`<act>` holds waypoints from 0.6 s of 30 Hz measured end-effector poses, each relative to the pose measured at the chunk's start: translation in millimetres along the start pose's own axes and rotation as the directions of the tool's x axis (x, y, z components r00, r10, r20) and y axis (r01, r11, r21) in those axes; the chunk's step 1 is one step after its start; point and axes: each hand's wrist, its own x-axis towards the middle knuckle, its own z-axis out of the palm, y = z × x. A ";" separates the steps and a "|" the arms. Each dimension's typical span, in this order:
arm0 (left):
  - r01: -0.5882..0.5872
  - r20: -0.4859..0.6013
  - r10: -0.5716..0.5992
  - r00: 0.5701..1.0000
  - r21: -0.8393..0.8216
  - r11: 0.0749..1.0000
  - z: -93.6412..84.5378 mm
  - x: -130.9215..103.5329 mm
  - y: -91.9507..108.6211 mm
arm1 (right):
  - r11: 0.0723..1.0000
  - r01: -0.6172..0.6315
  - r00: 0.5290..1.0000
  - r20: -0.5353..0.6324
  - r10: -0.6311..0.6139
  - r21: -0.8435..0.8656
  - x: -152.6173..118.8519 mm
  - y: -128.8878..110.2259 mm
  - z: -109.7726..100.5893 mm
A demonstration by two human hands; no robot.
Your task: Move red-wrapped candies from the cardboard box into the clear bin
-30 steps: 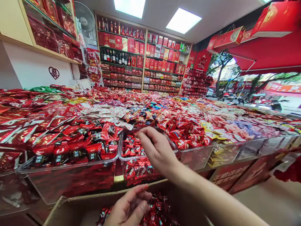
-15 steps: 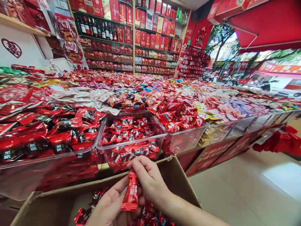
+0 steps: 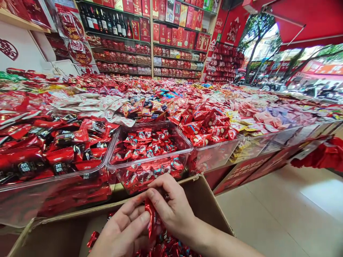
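Both of my hands meet over an open cardboard box [image 3: 64, 228], closed around one red wrapped candy [image 3: 151, 218]. My left hand [image 3: 125, 228] pinches its side with thumb and fingers. My right hand [image 3: 175, 212] grips its upper end, and those fingertips partly cover the wrapper. The candy stands roughly upright, turned edge-on to me. Beneath my hands, more red wrapped candies [image 3: 174, 246] lie in the box. Just beyond the box, a clear plastic bin [image 3: 150, 160] holds small red candies, its front wall close to my right fingers.
To the left a clear bin holds larger red-and-black packets [image 3: 59, 160]. Red triangular packets [image 3: 200, 125] are heaped to the right. Behind them spreads a wide display of candies, backed by shelves with bottles [image 3: 104, 23]. Tiled floor [image 3: 257, 210] lies at the right.
My left thumb has come down onto the candy, which has turned from face-up to edge-on. My left fingers have closed in beside the right ones. The view has shifted slightly.
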 end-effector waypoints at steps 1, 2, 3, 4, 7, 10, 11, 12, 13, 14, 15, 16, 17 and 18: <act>-0.054 -0.003 0.054 0.999 0.035 0.998 -4.1 3.8 -1.2 | 0.993 -0.050 0.998 0.039 0.046 0.105 -1.6 -0.2 0.4; -0.103 0.005 0.103 0.995 0.067 0.992 -8.6 7.7 -1.8 | 0.967 -0.119 0.989 0.112 0.095 0.226 -3.0 -0.6 0.8; -0.144 0.017 0.143 0.990 0.093 0.985 -13.2 11.1 -2.0 | 0.922 -0.194 0.971 0.199 0.132 0.334 -4.2 -1.2 1.2; -0.168 0.029 0.166 0.986 0.105 0.980 -17.4 13.9 -1.6 | 0.872 -0.265 0.948 0.279 0.156 0.411 -4.9 -1.9 1.7; -0.175 0.022 0.174 0.985 0.087 0.981 -25.6 16.4 1.3 | 0.766 -0.396 0.903 0.366 0.225 0.506 -4.6 -4.8 2.9; -0.145 0.026 0.143 0.989 0.073 0.987 -25.6 12.9 5.2 | 0.672 -0.479 0.875 0.367 0.316 0.565 -2.4 -7.6 3.6; -0.145 0.031 0.143 0.989 0.081 0.986 -24.3 11.5 6.5 | 0.650 -0.499 0.865 0.365 0.343 0.573 -1.7 -8.4 3.7; -0.148 0.035 0.145 0.989 0.092 0.985 -22.6 10.4 7.8 | 0.633 -0.516 0.856 0.362 0.369 0.576 -1.2 -9.1 3.7; -0.151 0.038 0.148 0.988 0.102 0.983 -20.8 9.6 9.1 | 0.621 -0.530 0.848 0.356 0.392 0.578 -0.9 -9.6 3.9; -0.152 0.037 0.149 0.988 0.105 0.983 -18.9 9.2 10.3 | 0.612 -0.538 0.843 0.350 0.409 0.579 -0.8 -10.0 4.0; -0.148 0.033 0.145 0.989 0.101 0.984 -17.1 9.0 11.3 | 0.607 -0.542 0.840 0.345 0.419 0.581 -0.8 -10.3 4.2; -0.144 0.026 0.142 0.990 0.096 0.985 -15.5 8.9 12.2 | 0.605 -0.543 0.839 0.341 0.425 0.582 -0.8 -10.5 4.5; -0.147 0.013 0.147 0.989 0.091 0.985 -14.2 8.8 12.9 | 0.606 -0.542 0.839 0.337 0.426 0.583 -0.8 -10.6 4.6; -0.155 -0.002 0.156 0.988 0.090 0.984 -13.3 8.8 13.4 | 0.609 -0.538 0.842 0.332 0.425 0.583 -0.9 -10.7 4.7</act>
